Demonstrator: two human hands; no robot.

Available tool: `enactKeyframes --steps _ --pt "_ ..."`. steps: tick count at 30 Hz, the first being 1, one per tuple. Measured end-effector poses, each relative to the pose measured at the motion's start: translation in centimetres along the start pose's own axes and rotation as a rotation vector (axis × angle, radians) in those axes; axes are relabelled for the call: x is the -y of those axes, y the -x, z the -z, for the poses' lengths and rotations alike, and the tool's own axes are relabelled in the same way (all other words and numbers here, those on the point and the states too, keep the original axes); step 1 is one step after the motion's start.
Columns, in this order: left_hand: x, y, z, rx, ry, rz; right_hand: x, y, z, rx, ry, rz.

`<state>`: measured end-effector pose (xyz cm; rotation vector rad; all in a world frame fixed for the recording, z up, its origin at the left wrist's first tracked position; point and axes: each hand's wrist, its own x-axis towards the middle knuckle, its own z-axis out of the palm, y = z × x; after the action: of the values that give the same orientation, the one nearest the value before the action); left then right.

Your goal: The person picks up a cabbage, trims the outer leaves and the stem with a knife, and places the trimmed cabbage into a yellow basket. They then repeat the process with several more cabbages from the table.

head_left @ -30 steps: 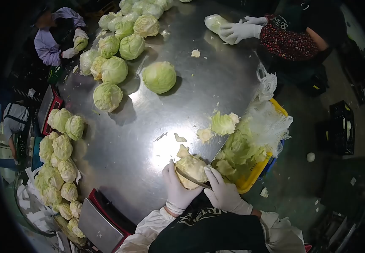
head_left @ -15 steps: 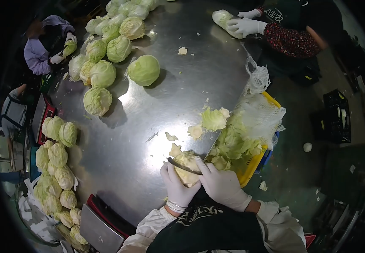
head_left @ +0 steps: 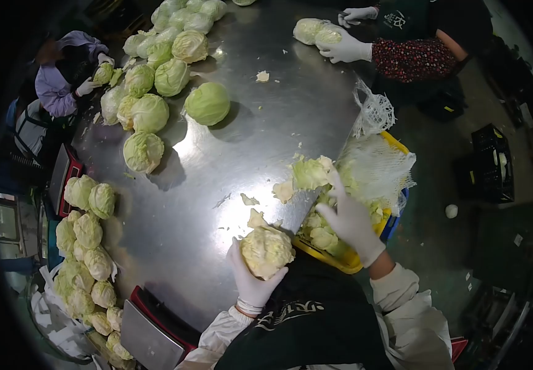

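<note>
In my left hand (head_left: 253,277) rests a trimmed, pale yellow cabbage (head_left: 268,250), gripped from the left and below over the table's near edge. My right hand (head_left: 354,225), gloved in white as well, is stretched over the yellow crate (head_left: 346,264). Its thumb and forefinger are spread, with the forefinger right at a loose green cabbage leaf (head_left: 309,174) by the table's edge; the other fingers are partly hidden. The dark-bladed knife is out of sight. Torn leaves (head_left: 325,237) fill the crate, and a leaf scrap (head_left: 256,218) lies just beyond the held cabbage.
Cabbages (head_left: 149,113) are grouped at the far left of the metal table (head_left: 217,166), with more along its left edge (head_left: 88,231). A scale (head_left: 152,336) stands at near left. Across the table, a co-worker's gloved hand (head_left: 346,48) holds a wrapped cabbage; another person (head_left: 63,71) works at left.
My right hand has left the cabbage and moved right and forward over the crate; the knife has gone from view. My left hand keeps the cabbage, now turned to another side.
</note>
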<state>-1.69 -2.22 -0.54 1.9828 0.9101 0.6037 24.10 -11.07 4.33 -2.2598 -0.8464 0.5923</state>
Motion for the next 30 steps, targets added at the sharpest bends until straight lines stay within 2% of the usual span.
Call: enactKeyframes --steps 1,2,5,6,9,11,14,19,21,22,24,26,27,28,29,30 --pt "0.8 0.1 -0.2 -0.048 0.097 0.054 0.8 1.4 -0.4 0.063 -0.154 0.043" --pt "0.8 0.2 -0.7 -0.078 0.272 0.145 1.0 2.8 -1.6 0.128 -0.168 0.148" --pt "1.2 0.5 -1.1 -0.1 0.208 0.057 2.7 5.4 -5.1 0.21 -0.257 0.339" --pt "1.3 0.5 -1.1 -0.098 0.204 0.061 3.4 5.6 -5.3 0.247 -0.225 0.229" --pt "1.3 0.5 -1.5 -0.102 0.318 0.122 2.5 5.2 -5.6 0.242 -0.263 0.272" --pt "1.3 0.5 -1.8 -0.086 0.258 -0.027 2.4 5.3 -5.3 0.231 -0.226 0.24" --pt "0.9 -0.1 -2.6 -0.105 0.304 -0.136 2.0 5.8 -5.3 0.217 -0.197 0.171" --pt "-0.1 -0.6 -2.1 -0.12 0.163 -0.123 0.6 6.1 -5.2 0.22 -0.357 0.167" --pt "-0.2 -0.7 -2.2 -0.128 0.13 -0.134 1.9 6.5 -4.8 0.117 -0.336 0.144" --pt "-0.1 -0.6 -2.3 -0.127 0.104 -0.136 2.2 6.7 -5.4 0.034 -0.258 0.217" --pt "0.0 -0.6 -2.1 -0.122 0.077 -0.143 1.3 6.7 -5.9 0.003 -0.276 0.249" --pt "0.1 -0.9 -1.4 -0.099 0.23 -0.014 -0.1 6.8 -6.8 -0.047 -0.249 0.289" --pt "0.0 -1.0 -1.1 -0.103 0.229 -0.018 -1.4 6.7 -7.0 -0.07 -0.206 0.295" --pt "-0.1 -1.0 -0.7 -0.103 0.374 0.098 -2.9 6.3 -7.0 -0.065 -0.286 0.182" --pt "-0.1 -1.1 -0.2 -0.103 0.518 0.212 -5.5 5.7 -7.6 -0.063 -0.163 0.062" --pt "0.7 -1.1 0.4 -0.086 0.623 0.233 -7.3 5.3 -7.1 -0.024 -0.041 0.004"
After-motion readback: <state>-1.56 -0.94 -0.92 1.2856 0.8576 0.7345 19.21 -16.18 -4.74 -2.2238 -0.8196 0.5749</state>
